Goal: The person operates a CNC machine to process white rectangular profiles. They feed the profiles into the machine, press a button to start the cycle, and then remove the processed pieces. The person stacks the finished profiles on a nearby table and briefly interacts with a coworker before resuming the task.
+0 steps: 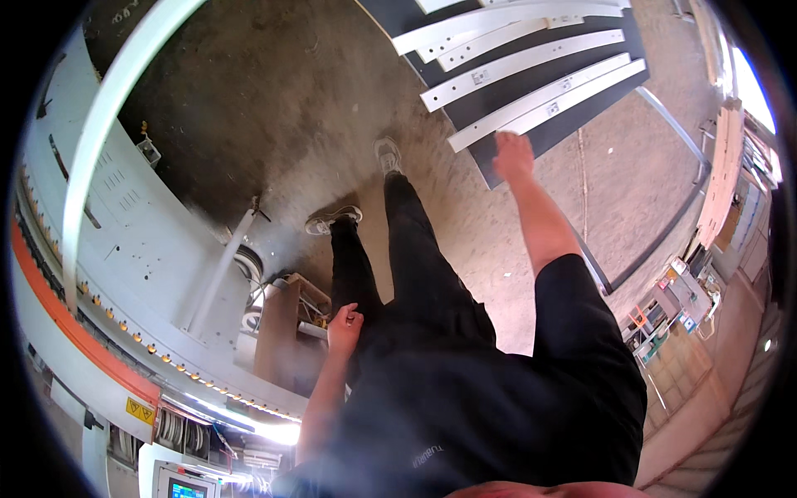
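Observation:
Several long white strips (531,65) with drilled holes and small labels lie side by side on a dark panel (573,124) at the upper right. My right hand (513,156) is at the near edge of the panel, its fingertips overlapping the end of the nearest strip (594,89). Whether those fingers grip or only pass over it cannot be made out. Down by my left thigh hangs my left hand (344,330), its fingers curled in with nothing visible in them.
A large grey machine (141,224) with a white curved rail (95,133) and an orange band (75,324) fills the left side. Below is a lit control screen (187,490). A brown wooden box (286,319) stands near my left leg. Metal frame bars (664,241) lie beyond the panel.

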The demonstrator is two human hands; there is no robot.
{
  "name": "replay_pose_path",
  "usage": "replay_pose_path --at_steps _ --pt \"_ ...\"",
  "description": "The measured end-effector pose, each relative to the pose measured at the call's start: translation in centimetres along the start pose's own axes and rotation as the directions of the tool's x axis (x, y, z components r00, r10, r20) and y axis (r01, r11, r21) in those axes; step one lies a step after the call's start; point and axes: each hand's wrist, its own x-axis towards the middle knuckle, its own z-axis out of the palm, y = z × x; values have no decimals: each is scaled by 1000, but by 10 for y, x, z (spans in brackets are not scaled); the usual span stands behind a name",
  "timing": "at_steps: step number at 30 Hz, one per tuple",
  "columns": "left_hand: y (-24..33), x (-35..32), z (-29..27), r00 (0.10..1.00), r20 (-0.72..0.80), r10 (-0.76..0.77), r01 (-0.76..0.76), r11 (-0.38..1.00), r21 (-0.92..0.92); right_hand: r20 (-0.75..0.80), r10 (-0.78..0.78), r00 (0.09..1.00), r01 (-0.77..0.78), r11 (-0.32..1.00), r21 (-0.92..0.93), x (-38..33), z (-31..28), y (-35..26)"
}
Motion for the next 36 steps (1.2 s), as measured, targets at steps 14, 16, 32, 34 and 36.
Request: replay_pose_path --at_steps 14,16,32,34,36 --pt "35 60 90 985 71 -158 164 981 -101 118 -264 957 289 900 -327 116 35 58" --pt "45 66 91 979 98 -179 186 980 -70 16 -366 931 357 898 -256 124 48 70" --pt "248 83 71 915 105 391 -37 340 -940 -427 -707 563 826 479 296 -84 -278 -148" --pt "242 65 57 923 9 384 -42 124 -991 -363 -769 526 843 414 344 -91 -300 -165" --pt "237 46 45 934 -84 347 -119 79 -990 -335 -804 491 848 355 393 -98 -315 -178"
